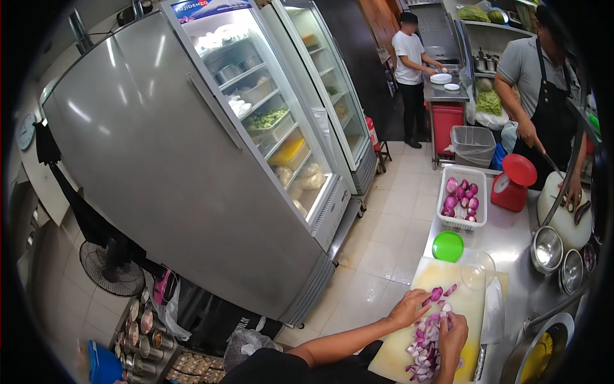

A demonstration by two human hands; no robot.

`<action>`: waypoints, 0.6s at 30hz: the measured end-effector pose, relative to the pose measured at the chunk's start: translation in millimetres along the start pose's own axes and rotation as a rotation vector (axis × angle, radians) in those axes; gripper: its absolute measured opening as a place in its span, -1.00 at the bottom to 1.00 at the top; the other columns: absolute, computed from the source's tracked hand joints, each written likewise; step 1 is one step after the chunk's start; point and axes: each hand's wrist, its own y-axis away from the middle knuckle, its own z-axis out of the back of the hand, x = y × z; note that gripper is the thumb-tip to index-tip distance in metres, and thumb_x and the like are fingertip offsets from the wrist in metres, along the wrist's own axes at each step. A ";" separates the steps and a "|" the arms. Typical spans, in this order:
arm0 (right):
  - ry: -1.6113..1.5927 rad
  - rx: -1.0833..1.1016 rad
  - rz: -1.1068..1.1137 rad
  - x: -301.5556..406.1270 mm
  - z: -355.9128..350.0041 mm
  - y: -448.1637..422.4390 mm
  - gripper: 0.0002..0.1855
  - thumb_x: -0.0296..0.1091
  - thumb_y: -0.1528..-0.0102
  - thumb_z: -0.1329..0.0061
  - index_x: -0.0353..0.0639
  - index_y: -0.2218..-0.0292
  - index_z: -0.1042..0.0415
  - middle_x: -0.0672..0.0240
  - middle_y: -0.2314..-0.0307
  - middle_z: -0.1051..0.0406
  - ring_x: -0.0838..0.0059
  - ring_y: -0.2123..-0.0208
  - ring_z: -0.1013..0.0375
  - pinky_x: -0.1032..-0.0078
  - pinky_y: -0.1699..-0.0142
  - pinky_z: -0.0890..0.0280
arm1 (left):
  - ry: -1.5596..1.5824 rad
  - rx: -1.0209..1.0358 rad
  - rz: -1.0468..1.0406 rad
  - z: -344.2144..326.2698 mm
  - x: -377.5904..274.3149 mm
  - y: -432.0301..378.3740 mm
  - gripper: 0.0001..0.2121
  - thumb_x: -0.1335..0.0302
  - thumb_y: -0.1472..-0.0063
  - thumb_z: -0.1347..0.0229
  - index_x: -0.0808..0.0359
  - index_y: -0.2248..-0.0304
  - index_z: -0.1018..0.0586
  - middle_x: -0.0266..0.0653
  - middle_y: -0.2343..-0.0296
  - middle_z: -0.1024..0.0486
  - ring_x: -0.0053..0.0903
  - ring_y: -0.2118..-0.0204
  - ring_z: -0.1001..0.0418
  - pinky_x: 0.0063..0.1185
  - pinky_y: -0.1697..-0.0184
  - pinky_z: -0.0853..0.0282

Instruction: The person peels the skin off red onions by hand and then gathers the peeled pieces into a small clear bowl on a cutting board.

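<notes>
My left hand (410,308) rests at the left edge of the cutting board (398,353), fingertips touching pieces of red onion (436,294). Close beside it, my right hand (453,333) has its fingers and thumb around a pale piece of onion (446,307). Chopped red onion (422,357) lies heaped on the board under and left of my right hand. A wide-bladed cleaver (492,312) lies along the board's right side. Beyond the board are a green lid (448,246) and a clear round container (478,270).
A white basket (440,201) of red onions and a red scale (513,185) stand farther back. A co-worker (542,91) cuts eggplant at right; another person (409,57) stands behind. Steel bowls (547,249), a large pot (566,331) and tall refrigerators (168,158) flank the space.
</notes>
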 end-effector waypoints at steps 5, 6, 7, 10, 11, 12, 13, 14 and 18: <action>-0.105 0.000 -0.012 6.7 7.3 -4.0 -0.79 -0.54 -0.06 -0.10 -0.37 0.22 -0.53 0.03 0.35 -0.46 0.01 0.30 -0.47 0.24 0.15 -0.35 | 0.018 0.072 0.044 -8.2 15.3 -3.5 -0.67 0.44 -0.25 -0.15 0.34 0.01 -0.53 -0.04 0.22 -0.52 -0.19 0.15 -0.48 -0.39 0.03 -0.39; -0.133 0.006 -0.021 5.3 8.6 -4.1 -0.80 -0.55 -0.06 -0.09 -0.38 0.23 -0.53 0.03 0.36 -0.46 0.01 0.30 -0.47 0.25 0.15 -0.35 | -0.005 0.027 0.008 -6.8 11.8 -5.3 -0.67 0.45 -0.25 -0.15 0.33 0.01 -0.54 -0.04 0.24 -0.53 -0.23 0.20 -0.50 -0.40 0.08 -0.41; -0.160 0.014 -0.029 3.8 9.1 -4.4 -0.81 -0.56 -0.07 -0.08 -0.39 0.23 -0.52 0.04 0.36 -0.47 0.02 0.31 -0.47 0.26 0.15 -0.35 | -0.011 0.028 0.011 -4.6 8.8 -6.1 -0.67 0.45 -0.25 -0.15 0.33 0.01 -0.54 -0.04 0.24 -0.53 -0.23 0.20 -0.50 -0.40 0.08 -0.41; -0.168 -0.014 0.010 1.9 9.6 -7.0 -0.82 -0.57 -0.09 -0.07 -0.42 0.23 -0.53 0.05 0.39 -0.48 0.10 0.35 -0.49 0.32 0.20 -0.37 | 0.099 0.071 0.236 -2.7 -3.8 -4.9 -0.70 0.48 -0.28 -0.14 0.36 0.02 -0.54 -0.10 0.26 -0.53 -0.41 0.22 -0.52 -0.50 0.14 -0.45; -0.171 -0.008 0.011 2.2 12.8 -7.5 -0.82 -0.57 -0.09 -0.07 -0.42 0.23 -0.53 0.05 0.39 -0.48 0.10 0.35 -0.49 0.32 0.20 -0.37 | 0.251 0.040 0.270 -5.5 -6.8 -2.1 -0.71 0.48 -0.30 -0.13 0.37 0.01 -0.54 -0.16 0.27 -0.53 -0.51 0.22 -0.51 -0.55 0.14 -0.46; -0.227 0.021 -0.033 5.4 14.8 -8.6 -0.81 -0.56 -0.10 -0.07 -0.43 0.22 -0.53 0.04 0.38 -0.49 0.13 0.34 -0.50 0.33 0.20 -0.38 | 0.400 0.008 0.302 -6.7 -6.5 1.4 -0.72 0.48 -0.32 -0.12 0.39 0.01 -0.53 -0.22 0.28 -0.54 -0.60 0.22 -0.51 -0.60 0.15 -0.47; -0.278 0.051 -0.079 6.2 16.9 -8.5 -0.80 -0.55 -0.11 -0.07 -0.44 0.20 -0.52 0.04 0.36 -0.50 0.15 0.34 -0.51 0.34 0.20 -0.38 | 0.397 0.006 0.307 -12.3 -7.4 4.4 -0.72 0.48 -0.32 -0.12 0.39 0.01 -0.53 -0.22 0.28 -0.54 -0.60 0.22 -0.51 -0.60 0.15 -0.47; -0.276 0.055 -0.082 3.8 18.3 -7.3 -0.80 -0.55 -0.11 -0.07 -0.44 0.20 -0.52 0.04 0.36 -0.50 0.15 0.34 -0.51 0.34 0.20 -0.38 | 0.635 0.034 0.349 -21.0 -10.7 6.4 -0.72 0.47 -0.34 -0.11 0.37 0.00 -0.53 -0.28 0.26 -0.54 -0.65 0.20 -0.49 -0.62 0.12 -0.46; -0.347 0.042 -0.137 -4.0 9.6 -9.4 -0.77 -0.49 -0.13 -0.08 -0.43 0.18 -0.53 0.00 0.38 -0.51 0.12 0.36 -0.51 0.32 0.22 -0.38 | 1.130 0.258 0.459 -33.4 -26.3 4.3 -0.71 0.46 -0.35 -0.11 0.35 -0.02 -0.54 -0.38 0.18 -0.54 -0.68 0.15 -0.49 -0.64 0.06 -0.46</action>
